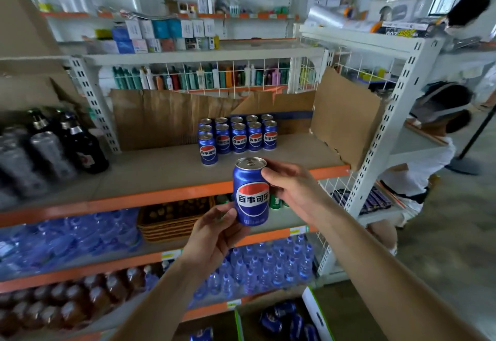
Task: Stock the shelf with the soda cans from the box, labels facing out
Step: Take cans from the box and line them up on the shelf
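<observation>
While both my left hand [214, 229] and right hand [291, 187] grip it, the upright blue can [251, 191] shows 百事可乐 facing me.

- A small shop, shown by white metal shelving [381, 136] with orange edge strips and yellow price tags [297, 231].
- Goods stand in bulk: blue soda cans [239, 136] in rows, wrapped water bottles [268, 262] below, dark bottles [67, 139] at left.
- Far shelves carry boxed toiletries [166, 31] and upright bottles behind wire rails [204, 77].
- An open box [316, 313] of cans sits on the near floor.
</observation>
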